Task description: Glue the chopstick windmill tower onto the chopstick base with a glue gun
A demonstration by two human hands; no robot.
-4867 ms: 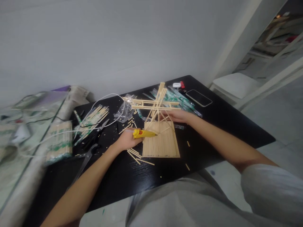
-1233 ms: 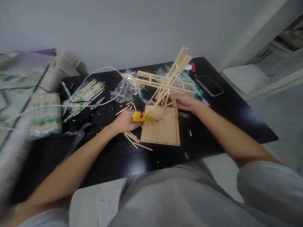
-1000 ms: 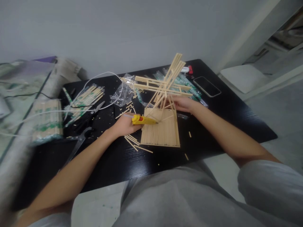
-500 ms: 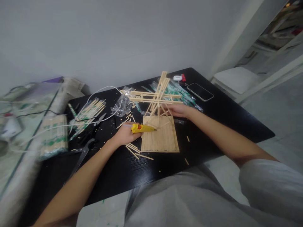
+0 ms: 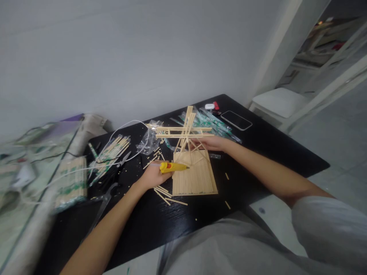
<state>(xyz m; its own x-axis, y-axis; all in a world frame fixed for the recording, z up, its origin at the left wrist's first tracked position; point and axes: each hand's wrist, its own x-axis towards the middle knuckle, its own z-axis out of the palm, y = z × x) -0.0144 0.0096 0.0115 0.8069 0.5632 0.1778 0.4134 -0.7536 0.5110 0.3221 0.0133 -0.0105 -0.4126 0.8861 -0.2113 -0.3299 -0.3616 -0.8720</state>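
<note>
A yellow glue gun [image 5: 174, 167] is in my left hand [image 5: 154, 176], closed around its handle, with the nozzle pointing right over a flat base of wooden sticks [image 5: 196, 181]. On the back part of that base stands a windmill-like stick model [image 5: 187, 133], with crossed blades on slanted legs. My right hand [image 5: 213, 143] reaches in from the right and grips the model by its legs, just under the blades. Its fingertips are partly hidden behind the sticks. Loose sticks [image 5: 163, 191] lie beside the base near my left hand.
Scissors [image 5: 124, 158], pliers [image 5: 107, 194] and bundles of wrapped chopsticks [image 5: 111, 151] lie on the left. A white cord [image 5: 126, 126] loops across the black table [image 5: 275, 152]. Plastic wrappers [image 5: 212, 122], a phone [image 5: 236, 120] and a white case [image 5: 209, 106] are at the back right.
The camera has tilted up a little, so the whole scene sits lower. Both hands keep about the same pose on the glue gun and the stick model.
</note>
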